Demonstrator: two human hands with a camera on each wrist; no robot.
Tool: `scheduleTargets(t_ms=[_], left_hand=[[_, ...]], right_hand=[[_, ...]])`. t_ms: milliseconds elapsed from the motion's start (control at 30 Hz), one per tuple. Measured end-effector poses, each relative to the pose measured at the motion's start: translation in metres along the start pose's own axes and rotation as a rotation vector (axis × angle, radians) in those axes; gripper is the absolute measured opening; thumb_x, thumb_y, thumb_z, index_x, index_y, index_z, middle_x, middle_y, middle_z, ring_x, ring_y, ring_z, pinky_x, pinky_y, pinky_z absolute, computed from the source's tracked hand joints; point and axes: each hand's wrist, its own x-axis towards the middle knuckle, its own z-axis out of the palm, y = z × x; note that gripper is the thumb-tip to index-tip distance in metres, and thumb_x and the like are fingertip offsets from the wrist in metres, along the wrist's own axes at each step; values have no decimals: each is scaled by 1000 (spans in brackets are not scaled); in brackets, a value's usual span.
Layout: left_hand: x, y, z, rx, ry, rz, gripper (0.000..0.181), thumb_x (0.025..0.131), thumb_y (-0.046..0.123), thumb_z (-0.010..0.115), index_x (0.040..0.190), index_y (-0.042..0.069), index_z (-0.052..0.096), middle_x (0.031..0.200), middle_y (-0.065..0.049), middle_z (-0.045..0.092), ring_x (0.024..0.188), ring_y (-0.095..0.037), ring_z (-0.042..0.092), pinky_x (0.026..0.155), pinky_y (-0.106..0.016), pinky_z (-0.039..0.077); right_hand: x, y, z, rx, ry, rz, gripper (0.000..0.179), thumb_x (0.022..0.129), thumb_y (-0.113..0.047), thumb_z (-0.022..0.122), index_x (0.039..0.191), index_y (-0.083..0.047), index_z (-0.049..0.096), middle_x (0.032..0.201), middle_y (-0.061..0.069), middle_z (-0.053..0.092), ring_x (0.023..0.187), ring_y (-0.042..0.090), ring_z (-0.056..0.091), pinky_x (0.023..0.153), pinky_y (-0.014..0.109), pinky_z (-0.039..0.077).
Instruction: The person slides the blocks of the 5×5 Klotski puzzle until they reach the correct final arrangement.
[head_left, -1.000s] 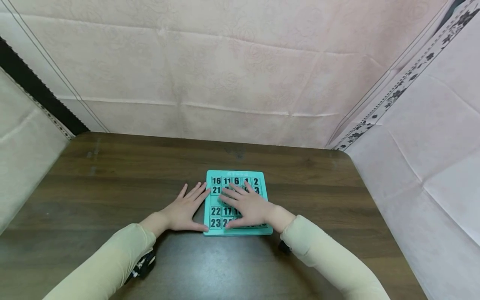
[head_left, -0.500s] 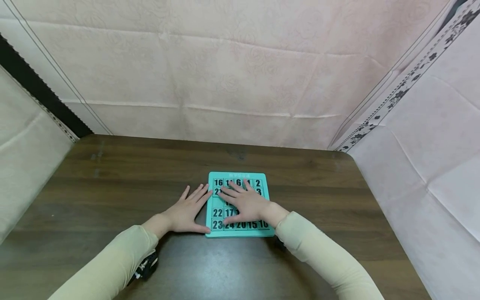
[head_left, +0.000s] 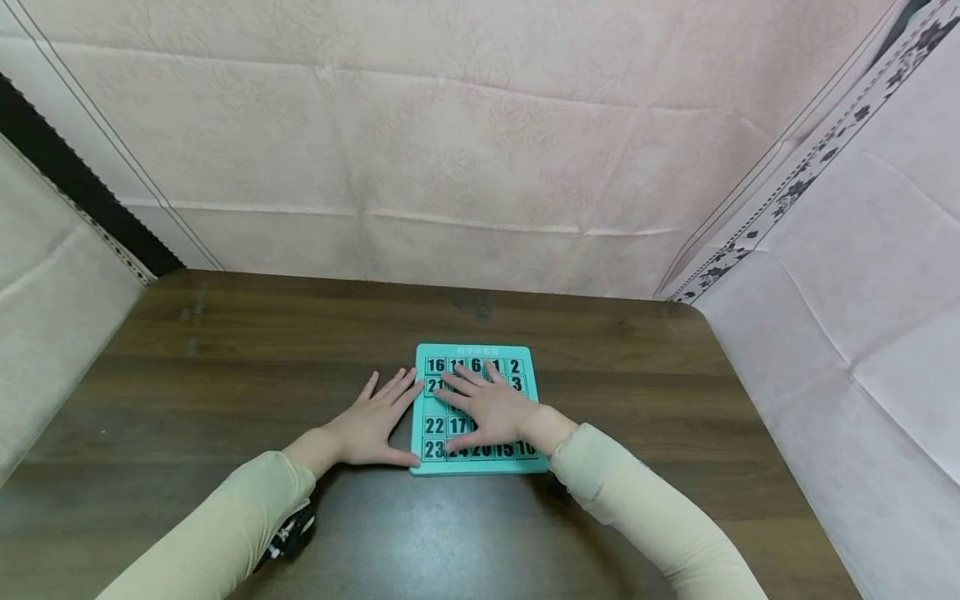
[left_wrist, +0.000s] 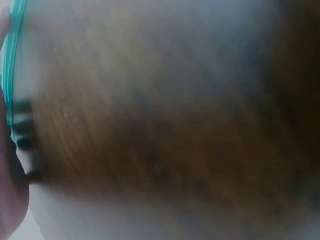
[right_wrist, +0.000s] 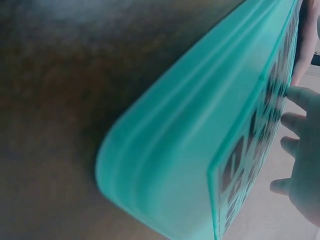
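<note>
Head view: numbered puzzle (head_left: 438, 408) looks light, stiff, prob. slick; best held by side rims (head_left: 417, 427); L hand (head_left: 367, 427) & R hand (head_left: 498, 414) spread, gripping nothing

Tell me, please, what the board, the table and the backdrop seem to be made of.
The board looks like smooth plastic, softly glossy: its edge is rounded and ridged, as if moulded. The table looks like wood or laminate, satin: brown grain, pale glare. The backdrop could be cloth or plastic sheeting, fairly matte: fold creases show.
</note>
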Motion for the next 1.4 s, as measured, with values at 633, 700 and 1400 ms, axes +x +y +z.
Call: scheduleTargets(t_ms=[633,700,1400], left_hand=[[0,-1,0,9,5,0,109,74,76,52,151,10,14,159,-9,1,146,-31,4,113,-59,1],[0,-1,0,9,6,0,109,74,77,52,151,10,14,159,-9,1,146,-31,5,113,-60,1],[-1,1,0,-3,1,2,109,74,75,53,151,9,13,159,-9,1,146,-31,4,113,-60,1]], right_hand=[[-11,-8,3,-53,27,-67,87,81,-75,41,150,-28,19,158,-5,16,147,20,6,115,56,5],[-14,-10,3,-56,32,-78,87,81,-75,42,150,-27,20,157,-4,18,147,20,7,115,57,7],[11,13,-8,56,27,41,85,84,-73,39,151,-26,14,159,-5,9,147,20,2,116,55,2]])
